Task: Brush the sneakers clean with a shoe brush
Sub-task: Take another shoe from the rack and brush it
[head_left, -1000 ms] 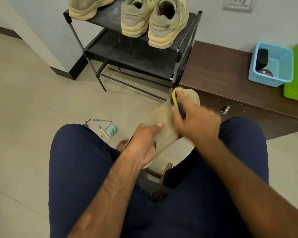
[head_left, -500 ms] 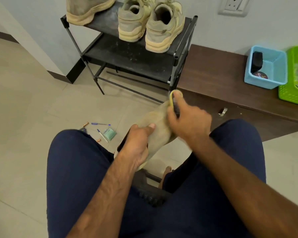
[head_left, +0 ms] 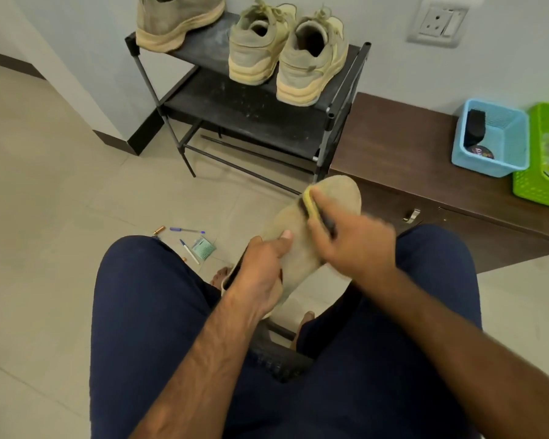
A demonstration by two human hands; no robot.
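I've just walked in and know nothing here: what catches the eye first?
At centre, the left hand holds a tan sneaker sole-up over the lap while the right hand scrubs it with a yellow brush. Behind, three more sneakers sit on a black rack.

pens point(head_left: 187, 230) on floor; blue basket point(head_left: 507, 153) on brown cabinet point(head_left: 403, 153).
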